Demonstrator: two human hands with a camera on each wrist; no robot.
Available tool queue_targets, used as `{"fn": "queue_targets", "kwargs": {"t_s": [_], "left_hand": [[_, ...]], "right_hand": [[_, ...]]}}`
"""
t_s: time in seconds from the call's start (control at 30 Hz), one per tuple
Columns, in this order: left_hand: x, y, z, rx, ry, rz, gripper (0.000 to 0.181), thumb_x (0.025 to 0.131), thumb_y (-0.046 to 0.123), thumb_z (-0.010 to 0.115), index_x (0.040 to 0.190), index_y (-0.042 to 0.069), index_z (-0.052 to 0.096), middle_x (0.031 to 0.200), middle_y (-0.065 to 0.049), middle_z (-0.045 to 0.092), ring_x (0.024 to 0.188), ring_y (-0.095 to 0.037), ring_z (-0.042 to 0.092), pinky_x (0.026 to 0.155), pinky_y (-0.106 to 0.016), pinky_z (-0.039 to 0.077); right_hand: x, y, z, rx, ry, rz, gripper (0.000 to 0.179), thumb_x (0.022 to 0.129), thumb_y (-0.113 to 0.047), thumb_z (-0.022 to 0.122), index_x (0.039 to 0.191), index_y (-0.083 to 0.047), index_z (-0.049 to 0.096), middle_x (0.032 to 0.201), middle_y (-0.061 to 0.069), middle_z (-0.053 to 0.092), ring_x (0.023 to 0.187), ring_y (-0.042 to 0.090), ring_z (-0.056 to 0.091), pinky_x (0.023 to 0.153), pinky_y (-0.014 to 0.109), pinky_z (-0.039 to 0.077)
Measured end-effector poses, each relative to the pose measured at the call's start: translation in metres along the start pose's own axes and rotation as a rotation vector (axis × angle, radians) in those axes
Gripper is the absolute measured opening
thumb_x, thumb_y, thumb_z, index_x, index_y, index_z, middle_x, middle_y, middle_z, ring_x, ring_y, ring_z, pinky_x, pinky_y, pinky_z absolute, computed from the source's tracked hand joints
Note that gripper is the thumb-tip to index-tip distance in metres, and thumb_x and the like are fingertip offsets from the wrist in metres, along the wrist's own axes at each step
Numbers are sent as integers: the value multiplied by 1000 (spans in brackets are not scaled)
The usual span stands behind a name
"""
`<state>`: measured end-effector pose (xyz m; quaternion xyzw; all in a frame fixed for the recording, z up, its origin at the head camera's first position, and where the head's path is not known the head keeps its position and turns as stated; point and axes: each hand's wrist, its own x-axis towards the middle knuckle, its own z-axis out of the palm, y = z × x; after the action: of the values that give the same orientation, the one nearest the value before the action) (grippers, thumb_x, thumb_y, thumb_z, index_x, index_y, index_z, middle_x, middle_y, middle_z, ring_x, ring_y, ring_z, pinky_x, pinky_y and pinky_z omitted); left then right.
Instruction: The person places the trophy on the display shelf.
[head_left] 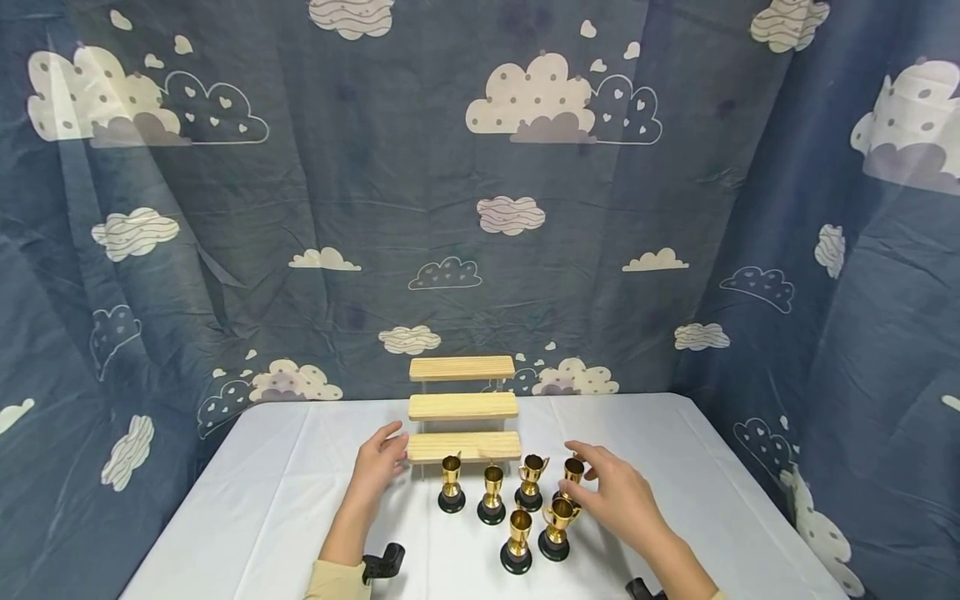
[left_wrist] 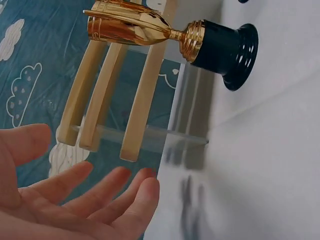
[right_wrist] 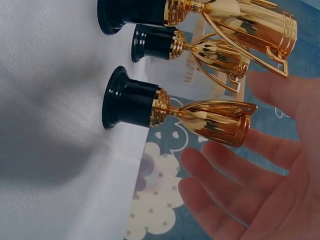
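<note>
My left hand (head_left: 377, 467) is held beside the left end of the lowest wooden shelf board (head_left: 463, 447), its fingers loosely spread and holding nothing. In the left wrist view that hand (left_wrist: 85, 200) is apart from the boards. My right hand (head_left: 618, 496) is at the rightmost small gold trophy (head_left: 573, 469), fingers behind it and thumb in front. In the right wrist view, the fingers (right_wrist: 215, 165) lie close to the cup of this trophy (right_wrist: 215, 122), without a visible grip; whether they touch it I cannot tell. Several such trophies stand upright on black bases.
Behind the trophies stands a three-step display rack with a middle board (head_left: 463, 406) and a top board (head_left: 462, 367) on clear supports. A white cloth (head_left: 300, 500) covers the table. A blue cloud-patterned curtain (head_left: 420, 183) hangs behind and at both sides.
</note>
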<state>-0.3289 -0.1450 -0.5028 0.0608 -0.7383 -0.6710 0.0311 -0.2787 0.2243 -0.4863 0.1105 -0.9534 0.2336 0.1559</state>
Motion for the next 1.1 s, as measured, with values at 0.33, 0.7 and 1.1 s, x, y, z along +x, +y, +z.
{"fn": "queue_targets", "kwargs": {"t_s": [0.33, 0.7, 1.1], "left_hand": [[-2, -13, -11, -169, -72, -104, 56, 105, 28, 53, 152, 3, 38, 144, -29, 46, 118, -38, 60, 98, -53, 54], [5, -20, -8, -347, -72, -144, 53, 100, 10, 59, 147, -6, 41, 119, -25, 62, 95, -27, 69, 89, -40, 60], [6, -26, 1, -428, -6, -144, 51, 90, -4, 69, 137, -12, 50, 106, -22, 65, 88, -24, 70, 83, -34, 62]], "right_hand": [[3, -4, 10, 59, 7, 31, 59, 81, -44, 83, 134, -26, 64, 107, -5, 70, 82, 13, 66, 62, 31, 52], [2, -1, 14, 66, 44, 66, 60, 80, -39, 85, 134, -24, 63, 102, -3, 70, 78, 12, 67, 63, 35, 54], [0, 5, 15, 71, 76, 50, 58, 78, -26, 88, 132, -23, 65, 108, 0, 72, 77, 10, 66, 64, 35, 55]]}}
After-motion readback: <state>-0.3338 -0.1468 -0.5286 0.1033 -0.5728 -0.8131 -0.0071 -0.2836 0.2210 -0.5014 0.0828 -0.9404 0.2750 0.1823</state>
